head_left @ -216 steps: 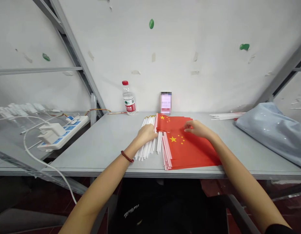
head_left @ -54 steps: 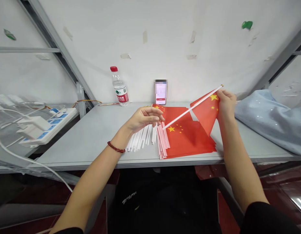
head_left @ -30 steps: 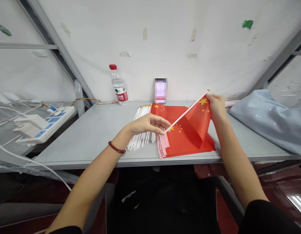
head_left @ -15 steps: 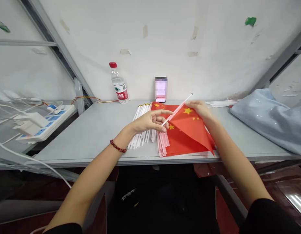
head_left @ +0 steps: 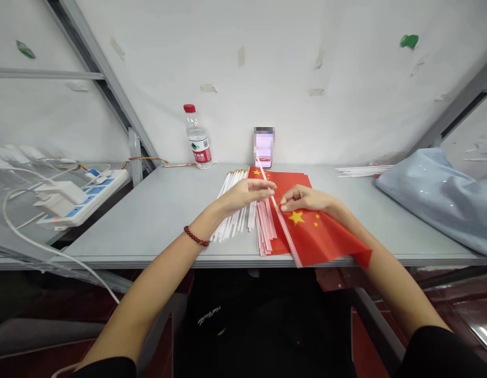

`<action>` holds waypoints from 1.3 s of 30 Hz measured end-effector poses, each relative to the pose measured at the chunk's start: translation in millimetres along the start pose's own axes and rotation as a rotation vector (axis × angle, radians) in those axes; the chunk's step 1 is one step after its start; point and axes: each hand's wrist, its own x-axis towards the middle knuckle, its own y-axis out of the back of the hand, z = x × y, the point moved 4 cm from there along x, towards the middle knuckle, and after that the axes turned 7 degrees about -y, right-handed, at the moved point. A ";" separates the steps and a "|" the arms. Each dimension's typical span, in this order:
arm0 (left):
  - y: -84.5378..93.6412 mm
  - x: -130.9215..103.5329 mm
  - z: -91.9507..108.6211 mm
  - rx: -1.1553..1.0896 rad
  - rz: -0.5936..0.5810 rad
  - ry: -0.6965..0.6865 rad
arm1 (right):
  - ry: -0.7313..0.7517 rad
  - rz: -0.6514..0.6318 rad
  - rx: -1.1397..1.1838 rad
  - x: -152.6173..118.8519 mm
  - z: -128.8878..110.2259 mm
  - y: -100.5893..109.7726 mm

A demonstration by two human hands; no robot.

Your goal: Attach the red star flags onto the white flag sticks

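My left hand [head_left: 251, 194] has its fingers closed on a thin white stick [head_left: 262, 171], just above a flag's sleeve. The stick runs into the pale sleeve along the edge of a red flag [head_left: 322, 241] with yellow stars. My right hand [head_left: 306, 199] pinches that flag close to the sleeve, by the large star. The cloth hangs down to the right, over the table's front edge and against my right forearm. Beneath lies a stack of similar red flags [head_left: 294, 180], its pale sleeves at the left. Beside the stack, partly under my left hand, lie several white sticks [head_left: 227, 223] with gold tips.
A phone [head_left: 263, 144] and a water bottle [head_left: 199, 142] stand by the wall on the grey table [head_left: 148, 220]. More white sticks [head_left: 357, 171] lie at the back right, near a light blue cloth or bag [head_left: 436, 194]. A power strip [head_left: 89, 197] with cables is at the left.
The stick has swung from leaning right to leaning left, its sleeve end now toward me. My right hand has come down and left, turning the flag with it.
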 end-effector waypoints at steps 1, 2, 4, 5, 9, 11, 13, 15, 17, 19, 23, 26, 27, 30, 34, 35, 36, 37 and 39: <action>10.1 1.8 -0.6 0.003 0.156 -0.019 | -0.010 -0.072 -0.022 -0.1 0.7 -2.7; 22.8 2.4 -1.7 0.019 0.324 -0.036 | -0.022 -0.141 -0.038 -0.5 1.6 -4.8; 50.3 0.1 -5.3 0.154 0.582 -0.009 | -0.035 -0.223 -0.043 -2.1 3.2 -5.7; 63.5 -1.7 -6.1 0.275 0.657 0.010 | -0.032 -0.229 -0.032 -3.0 3.7 -4.5; 91.3 -4.6 -10.0 0.825 0.464 0.186 | -0.009 -0.139 0.057 -5.8 5.7 5.2; 91.1 -6.9 -11.7 0.943 0.330 0.259 | -0.024 -0.075 0.097 -6.5 7.7 9.8; 85.4 -8.4 -10.7 0.985 0.256 0.272 | -0.041 0.015 0.122 -6.5 9.1 14.2; 79.9 -9.1 -9.1 1.000 0.230 0.272 | -0.043 0.112 0.137 -6.2 9.1 17.9; 77.5 -9.5 -9.8 1.001 0.214 0.300 | -0.037 0.184 0.155 -5.7 8.7 20.2; 78.2 -9.9 -11.9 1.000 0.203 0.333 | -0.034 0.216 0.179 -4.8 9.0 20.9; 81.4 -10.3 -15.8 0.988 0.183 0.370 | -0.030 0.246 0.206 -2.7 11.3 21.8; 82.9 -10.4 -15.6 0.990 0.188 0.381 | -0.024 0.260 0.209 -2.2 11.2 21.9; 83.5 -10.4 -15.2 0.993 0.192 0.386 | -0.023 0.266 0.210 -2.6 10.4 21.9; 85.2 -10.5 -13.5 1.006 0.201 0.399 | -0.040 0.296 0.216 -5.4 8.0 22.4; 86.5 -10.3 -12.3 1.038 0.227 0.392 | -0.090 0.372 0.092 -5.6 12.3 26.6; 86.0 -10.0 -12.1 1.050 0.237 0.382 | -0.108 0.413 -0.005 -3.9 15.6 28.8; 85.0 -9.5 -11.7 1.064 0.249 0.363 | -0.127 0.454 -0.109 -1.4 19.5 31.0; 83.2 -8.8 -10.9 1.077 0.260 0.333 | -0.149 0.490 -0.208 1.4 23.5 33.0; 77.8 -6.8 -8.9 1.093 0.269 0.256 | -0.172 0.497 -0.312 7.2 30.5 34.3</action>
